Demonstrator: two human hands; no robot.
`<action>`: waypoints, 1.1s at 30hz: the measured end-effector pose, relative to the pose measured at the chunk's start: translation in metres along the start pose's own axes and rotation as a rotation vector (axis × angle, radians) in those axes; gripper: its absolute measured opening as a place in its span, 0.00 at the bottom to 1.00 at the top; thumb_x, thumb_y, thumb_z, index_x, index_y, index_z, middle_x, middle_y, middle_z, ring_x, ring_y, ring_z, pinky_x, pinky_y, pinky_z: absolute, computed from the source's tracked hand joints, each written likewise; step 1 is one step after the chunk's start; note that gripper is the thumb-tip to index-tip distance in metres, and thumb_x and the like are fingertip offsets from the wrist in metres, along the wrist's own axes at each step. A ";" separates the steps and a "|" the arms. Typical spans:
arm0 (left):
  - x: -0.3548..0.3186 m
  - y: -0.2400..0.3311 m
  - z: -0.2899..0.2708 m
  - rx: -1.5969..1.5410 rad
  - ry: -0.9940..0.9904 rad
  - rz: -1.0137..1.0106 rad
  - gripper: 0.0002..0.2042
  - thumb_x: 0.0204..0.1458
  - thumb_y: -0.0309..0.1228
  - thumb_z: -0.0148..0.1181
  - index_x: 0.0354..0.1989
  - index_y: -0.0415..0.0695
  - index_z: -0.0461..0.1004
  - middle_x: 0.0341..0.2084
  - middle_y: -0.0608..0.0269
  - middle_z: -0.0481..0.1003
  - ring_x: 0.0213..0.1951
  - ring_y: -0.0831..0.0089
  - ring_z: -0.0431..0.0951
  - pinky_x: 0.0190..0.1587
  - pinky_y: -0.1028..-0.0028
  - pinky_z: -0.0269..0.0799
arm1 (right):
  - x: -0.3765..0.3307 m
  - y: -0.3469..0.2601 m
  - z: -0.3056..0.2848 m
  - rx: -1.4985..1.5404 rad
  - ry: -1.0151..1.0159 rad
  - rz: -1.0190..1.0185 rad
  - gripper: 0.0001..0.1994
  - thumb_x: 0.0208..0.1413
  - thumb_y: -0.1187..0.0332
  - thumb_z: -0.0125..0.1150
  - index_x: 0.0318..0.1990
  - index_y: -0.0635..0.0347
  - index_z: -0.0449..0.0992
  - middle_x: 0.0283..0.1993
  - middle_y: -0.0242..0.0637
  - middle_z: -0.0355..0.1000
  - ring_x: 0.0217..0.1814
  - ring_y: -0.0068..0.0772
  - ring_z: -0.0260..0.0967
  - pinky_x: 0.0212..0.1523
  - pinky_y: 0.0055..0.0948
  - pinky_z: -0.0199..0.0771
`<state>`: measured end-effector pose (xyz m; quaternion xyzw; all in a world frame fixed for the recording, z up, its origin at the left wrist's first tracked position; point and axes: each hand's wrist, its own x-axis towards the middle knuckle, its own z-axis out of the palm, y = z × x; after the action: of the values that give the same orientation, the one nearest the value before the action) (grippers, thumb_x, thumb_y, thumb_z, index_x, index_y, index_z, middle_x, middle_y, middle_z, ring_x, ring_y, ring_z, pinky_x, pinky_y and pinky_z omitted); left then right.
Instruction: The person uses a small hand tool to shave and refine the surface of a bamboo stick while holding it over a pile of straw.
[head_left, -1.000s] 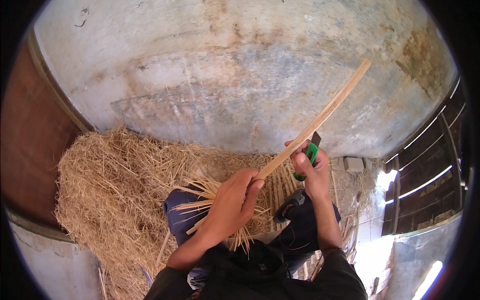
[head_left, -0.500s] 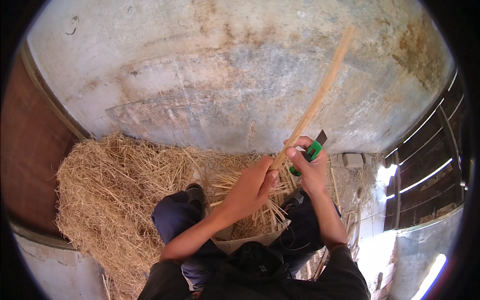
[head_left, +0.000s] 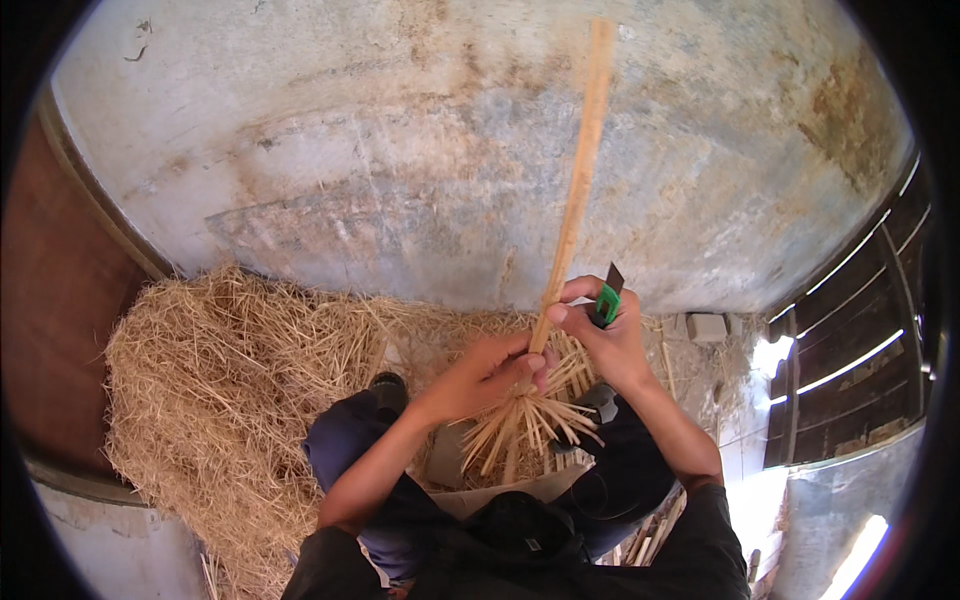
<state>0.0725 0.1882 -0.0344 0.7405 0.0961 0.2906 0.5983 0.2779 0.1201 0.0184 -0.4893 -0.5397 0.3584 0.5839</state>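
Note:
A long, flat, tan strip that looks like bamboo [head_left: 578, 180] rises from my hands, almost upright in the picture, in front of the wall. Its lower end is gripped by my left hand [head_left: 490, 372], fingers closed round it. Just above, my right hand [head_left: 608, 335] pinches the strip between thumb and forefinger. The same right hand holds a green utility knife [head_left: 607, 303], its dark blade out and pointing up, apart from the strip. Below my hands, a bunch of thin split sticks [head_left: 520, 425] fans out between my legs.
A large heap of straw or shavings [head_left: 220, 380] lies to the left. The stained plaster wall [head_left: 400, 170] stands straight ahead. Slatted dark boards [head_left: 850, 340] let in light at the right, near a grey block [head_left: 706, 327]. More sticks lie by my right leg.
The strip has swung left, from leaning right to nearly upright. Both hands have shifted slightly left and lower, still holding it. The fanned sticks below now show more fully.

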 end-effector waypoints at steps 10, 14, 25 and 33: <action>-0.005 0.009 0.014 0.053 0.242 -0.074 0.14 0.80 0.35 0.47 0.45 0.39 0.74 0.21 0.71 0.66 0.23 0.81 0.63 0.28 0.73 0.60 | 0.001 -0.013 -0.013 -0.591 -0.053 -0.489 0.16 0.60 0.68 0.75 0.53 0.62 0.83 0.40 0.40 0.78 0.34 0.40 0.79 0.35 0.32 0.75; -0.004 0.014 0.016 0.079 0.292 -0.065 0.12 0.79 0.33 0.47 0.43 0.40 0.73 0.21 0.69 0.66 0.23 0.79 0.64 0.29 0.72 0.61 | -0.004 0.007 -0.019 -0.822 -0.100 -0.535 0.16 0.60 0.64 0.76 0.52 0.60 0.83 0.37 0.40 0.76 0.34 0.46 0.78 0.34 0.38 0.77; -0.012 0.002 0.018 0.272 0.390 -0.099 0.09 0.76 0.27 0.53 0.40 0.36 0.66 0.24 0.50 0.73 0.24 0.55 0.73 0.31 0.60 0.68 | -0.007 0.024 -0.007 -0.982 -0.108 -0.597 0.25 0.54 0.62 0.80 0.59 0.56 0.85 0.33 0.32 0.69 0.29 0.34 0.74 0.29 0.35 0.76; -0.012 0.005 0.018 0.308 0.425 -0.116 0.07 0.75 0.24 0.54 0.41 0.34 0.67 0.25 0.46 0.73 0.25 0.50 0.74 0.31 0.59 0.68 | -0.006 0.022 0.000 -0.970 -0.079 -0.601 0.25 0.55 0.63 0.79 0.61 0.58 0.85 0.32 0.32 0.68 0.26 0.33 0.72 0.28 0.35 0.75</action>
<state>0.0717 0.1661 -0.0359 0.7386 0.3048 0.3868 0.4604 0.2796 0.1199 -0.0039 -0.5127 -0.7791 -0.0942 0.3482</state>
